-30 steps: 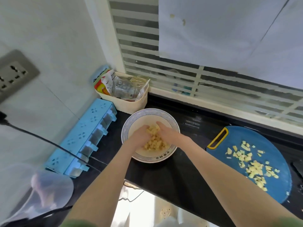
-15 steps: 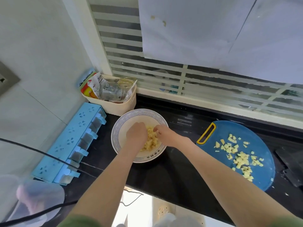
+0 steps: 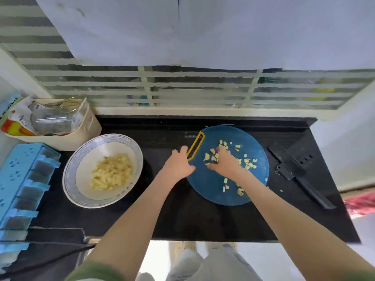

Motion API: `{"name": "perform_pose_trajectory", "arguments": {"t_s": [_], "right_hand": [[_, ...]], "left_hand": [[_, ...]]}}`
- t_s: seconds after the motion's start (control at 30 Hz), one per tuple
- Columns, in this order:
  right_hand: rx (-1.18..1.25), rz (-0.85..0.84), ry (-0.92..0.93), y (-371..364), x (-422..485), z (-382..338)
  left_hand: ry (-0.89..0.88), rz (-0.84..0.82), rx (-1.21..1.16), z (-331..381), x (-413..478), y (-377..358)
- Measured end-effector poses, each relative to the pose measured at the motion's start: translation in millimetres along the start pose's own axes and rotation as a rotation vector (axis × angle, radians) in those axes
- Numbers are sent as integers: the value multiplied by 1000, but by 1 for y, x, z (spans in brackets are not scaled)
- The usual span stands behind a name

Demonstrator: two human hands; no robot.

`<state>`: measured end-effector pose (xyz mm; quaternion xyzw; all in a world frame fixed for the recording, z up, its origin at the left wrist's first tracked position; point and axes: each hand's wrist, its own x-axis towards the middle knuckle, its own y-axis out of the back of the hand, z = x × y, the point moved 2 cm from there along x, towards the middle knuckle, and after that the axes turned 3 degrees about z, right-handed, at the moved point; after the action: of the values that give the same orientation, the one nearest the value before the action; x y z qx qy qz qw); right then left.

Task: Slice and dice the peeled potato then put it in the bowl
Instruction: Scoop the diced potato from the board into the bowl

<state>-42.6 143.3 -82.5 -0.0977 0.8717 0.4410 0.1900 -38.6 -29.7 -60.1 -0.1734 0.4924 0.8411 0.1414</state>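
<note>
Two hands, one round blue cutting board (image 3: 213, 191), one bowl (image 3: 70, 179).
The left hand (image 3: 178, 165), fingers loose, touches the board's left edge; the right hand (image 3: 225, 162) cups loose potato dice (image 3: 248, 164) mid-frame, grip unclear. Diced potato (image 3: 111, 175) fills the bowl, centre left. One knife (image 3: 294, 167) lies far right.

The cutting board (image 3: 209, 189) is set on the desk (image 3: 192, 220). Left of the board the bowl (image 3: 69, 185) is placed, right of it the knife (image 3: 292, 165); potato pieces (image 3: 248, 163) are scattered on the board.

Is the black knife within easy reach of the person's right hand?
Probably yes: the black knife lies uncovered right of the round blue cutting board, where the right hand is; nothing stands between.
</note>
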Motion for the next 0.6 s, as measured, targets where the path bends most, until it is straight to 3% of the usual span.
{"name": "perform_pose_trajectory", "arguments": {"t_s": [0.13, 0.23, 0.33, 0.5, 0.6], "right_hand": [[-192, -139, -118, 27, -19, 83], [-235, -262, -118, 25, -29, 117], [-243, -277, -53, 15, -30, 127], [-143, -179, 49, 7, -19, 120], [114, -111, 53, 8, -7, 115]], "left_hand": [[23, -278, 143, 37, 10, -55], [8, -350, 249, 55, 11, -87], [-24, -285, 265, 64, 13, -107], [38, -105, 84, 75, 22, -116], [31, -12, -102, 83, 29, -119]]}}
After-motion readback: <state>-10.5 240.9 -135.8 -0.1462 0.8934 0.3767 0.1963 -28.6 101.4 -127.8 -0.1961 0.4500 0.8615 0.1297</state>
